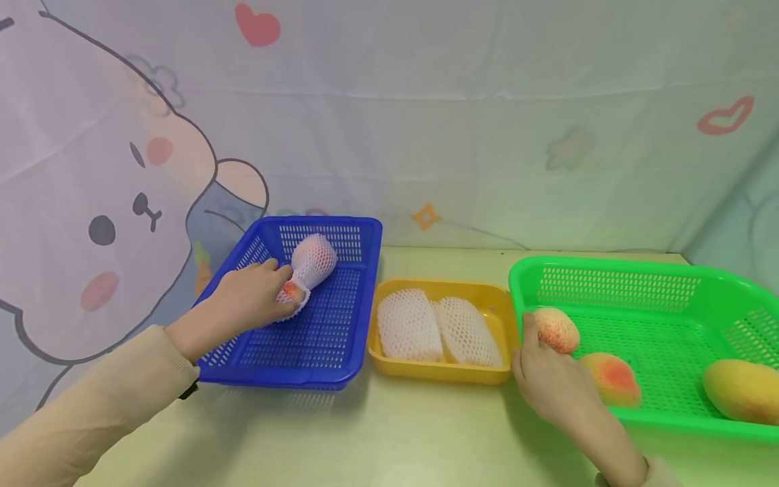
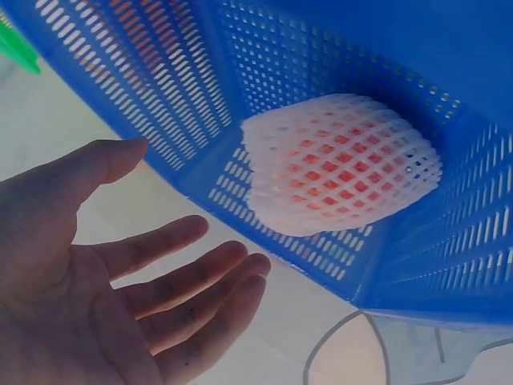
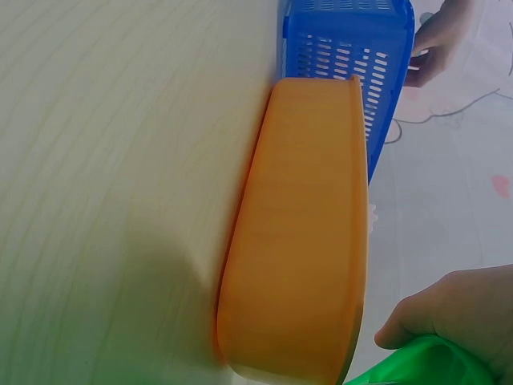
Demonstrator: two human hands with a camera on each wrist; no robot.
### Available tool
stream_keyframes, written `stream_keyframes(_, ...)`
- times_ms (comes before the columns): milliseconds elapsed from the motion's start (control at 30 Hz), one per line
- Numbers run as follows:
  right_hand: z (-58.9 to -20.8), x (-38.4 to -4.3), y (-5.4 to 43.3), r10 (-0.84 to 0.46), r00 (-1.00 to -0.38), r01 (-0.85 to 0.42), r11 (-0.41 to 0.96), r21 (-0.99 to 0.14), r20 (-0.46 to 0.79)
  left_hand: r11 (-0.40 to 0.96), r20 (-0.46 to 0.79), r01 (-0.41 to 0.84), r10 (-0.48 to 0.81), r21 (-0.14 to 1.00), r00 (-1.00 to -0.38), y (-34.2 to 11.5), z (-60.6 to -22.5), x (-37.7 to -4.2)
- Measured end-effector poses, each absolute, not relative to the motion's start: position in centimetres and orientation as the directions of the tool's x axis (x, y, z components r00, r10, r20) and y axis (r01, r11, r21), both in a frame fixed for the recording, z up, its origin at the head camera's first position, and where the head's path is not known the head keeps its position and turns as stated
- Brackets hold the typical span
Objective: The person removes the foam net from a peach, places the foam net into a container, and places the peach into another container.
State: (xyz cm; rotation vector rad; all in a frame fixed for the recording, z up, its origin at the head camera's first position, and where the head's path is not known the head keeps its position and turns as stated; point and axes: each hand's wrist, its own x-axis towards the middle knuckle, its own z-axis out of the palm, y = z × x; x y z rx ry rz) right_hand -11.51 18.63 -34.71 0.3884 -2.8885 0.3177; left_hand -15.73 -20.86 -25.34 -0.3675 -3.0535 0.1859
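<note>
In the left wrist view, my left hand (image 2: 152, 281) has loosely bent fingers and an empty palm, just outside the rim of the blue basket (image 2: 184, 188). A peach in white foam netting (image 2: 345, 164) lies inside. The head view shows the left hand (image 1: 258, 291) overlapping a second netted fruit (image 1: 292, 293), partly hidden, next to the netted peach (image 1: 314, 256). My right hand (image 1: 556, 385) lies over the left rim of the green basket (image 1: 608, 262), beside a speckled peach (image 1: 556, 330). Its thumb is on the outer side; the other fingertips are partly hidden.
Between the baskets stands a yellow tray (image 1: 441, 372) with two empty white foam nets, a left net (image 1: 409, 325) and a right net (image 1: 468, 331). Another peach (image 1: 611, 379) and a yellow mango (image 1: 742, 391) lie in the green basket. A printed cloth (image 1: 389, 135) hangs behind.
</note>
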Motion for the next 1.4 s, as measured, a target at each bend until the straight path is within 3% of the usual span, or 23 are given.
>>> stream_keyframes(500,-34.9,-11.6,18.6,-0.245,-0.932,-0.295,0.941,-0.166,0.267,0.959,-0.048,0.257,0.253,-0.118,-0.966,-21.7,-26.3,-19.0)
stream_keyframes(800,-34.7,-11.5,18.6,-0.234,-0.943,-0.280,0.942,-0.184,0.236,0.964,-0.247,0.248,0.218,-0.099,-0.944,-22.6,-26.6,-21.1)
stream_keyframes(1400,-34.7,-11.4,18.6,-0.233,-0.943,-0.280,0.941,-0.190,0.238,0.974,-0.305,0.216,0.184,-0.074,-0.934,-23.2,-28.3,-23.1)
